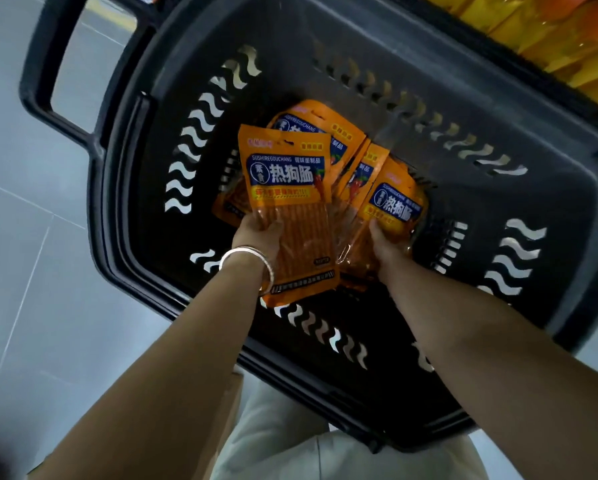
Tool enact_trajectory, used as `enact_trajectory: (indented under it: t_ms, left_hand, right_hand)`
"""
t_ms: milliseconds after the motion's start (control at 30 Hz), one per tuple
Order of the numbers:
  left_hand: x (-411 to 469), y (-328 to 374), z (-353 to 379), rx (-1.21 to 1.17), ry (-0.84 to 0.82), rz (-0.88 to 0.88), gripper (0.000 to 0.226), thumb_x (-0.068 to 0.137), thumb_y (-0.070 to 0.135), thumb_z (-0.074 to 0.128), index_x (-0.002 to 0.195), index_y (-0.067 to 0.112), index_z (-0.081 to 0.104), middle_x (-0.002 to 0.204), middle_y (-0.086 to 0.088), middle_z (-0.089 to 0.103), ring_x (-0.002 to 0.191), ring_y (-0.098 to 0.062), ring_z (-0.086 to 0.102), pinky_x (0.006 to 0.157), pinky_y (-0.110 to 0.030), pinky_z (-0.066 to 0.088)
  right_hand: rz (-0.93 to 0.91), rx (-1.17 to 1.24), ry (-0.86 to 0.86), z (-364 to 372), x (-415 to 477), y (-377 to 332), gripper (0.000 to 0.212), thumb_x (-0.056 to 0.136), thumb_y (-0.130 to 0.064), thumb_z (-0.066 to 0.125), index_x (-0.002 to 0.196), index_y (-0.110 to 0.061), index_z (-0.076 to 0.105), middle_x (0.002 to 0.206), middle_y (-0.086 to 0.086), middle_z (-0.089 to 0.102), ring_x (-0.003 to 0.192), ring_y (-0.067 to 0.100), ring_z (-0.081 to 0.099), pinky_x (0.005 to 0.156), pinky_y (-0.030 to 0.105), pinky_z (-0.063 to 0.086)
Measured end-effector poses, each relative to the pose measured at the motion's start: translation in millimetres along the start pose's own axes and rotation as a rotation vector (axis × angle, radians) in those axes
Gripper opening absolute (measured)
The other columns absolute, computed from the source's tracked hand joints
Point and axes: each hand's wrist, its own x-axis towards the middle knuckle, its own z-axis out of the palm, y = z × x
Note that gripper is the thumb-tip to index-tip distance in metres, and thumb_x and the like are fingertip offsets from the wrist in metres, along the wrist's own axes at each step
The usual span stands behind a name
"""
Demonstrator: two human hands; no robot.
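- The left hand [256, 237] grips the front packet [285, 188], an orange snack bag with a blue label. The thumb lies on the clear lower part of the bag, and the fingers are hidden behind it.
- This front packet is held upright and a little tilted, inside the black basket [412, 46], near its middle.
- The right hand [386, 245] grips the right packet [394, 206] of the same kind at its lower edge. The thumb is on top, and the other fingers are under the bag, out of sight.
- Between these two bags stands a middle packet [363, 171], turned on its edge and touching the right packet. I cannot tell if the right hand holds it too.
- A far packet [313, 121] lies behind the front packet and is partly covered by it.
- A silver bracelet [252, 256] is on the left wrist.
- The basket has wavy slots in its walls, and its handle [48, 81] sticks out at the far left.
- The basket stands on a grey tiled floor [20, 237].
- At the far right there are blurred yellow and orange goods [550, 36].
- Pale trousers [290, 445] show at the near edge, below the basket.
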Motion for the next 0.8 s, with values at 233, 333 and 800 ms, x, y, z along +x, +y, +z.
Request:
enact_trajectory:
  t_ms: [233, 333, 800]
  left_hand:
    - [-7.8, 2.7, 4.2, 0.039, 0.015, 0.045, 0.027, 0.090, 0.032, 0.056, 0.117, 0.025, 0.056, 0.092, 0.005, 0.060, 0.085, -0.019, 0.058, 0.077, -0.031, 0.045]
    - [-18.7, 8.0, 3.1, 0.053, -0.024, 0.076, 0.029, 0.088, 0.033, 0.060, 0.115, 0.025, 0.056, 0.100, 0.002, 0.063, 0.091, -0.021, 0.061, 0.082, -0.034, 0.049]
    - [-163.1, 54.5, -21.0, -0.160, -0.031, 0.397, 0.021, 0.086, 0.029, 0.060, 0.105, 0.036, 0.053, 0.084, 0.015, 0.058, 0.079, -0.010, 0.054, 0.070, -0.023, 0.039]
  right_hand:
    - [-0.229, -0.006, 0.066, -20.1, 1.6, 1.3, 0.087, 0.058, -0.032, 0.089, 0.134, -0.018, 0.049, 0.132, 0.008, 0.057, 0.117, 0.028, 0.056, 0.100, 0.046, 0.045]
    - [-0.349, -0.050, 0.045, -29.0, -24.1, -3.0, 0.077, 0.062, -0.028, 0.087, 0.129, -0.018, 0.050, 0.117, -0.001, 0.062, 0.092, 0.016, 0.057, 0.086, 0.028, 0.042]
    - [-1.164, -0.170, 0.170, -133.7, -214.7, -9.6, 0.028, 0.091, -0.042, 0.057, 0.069, -0.035, 0.040, 0.057, -0.019, 0.053, 0.058, -0.011, 0.050, 0.055, 0.013, 0.031]
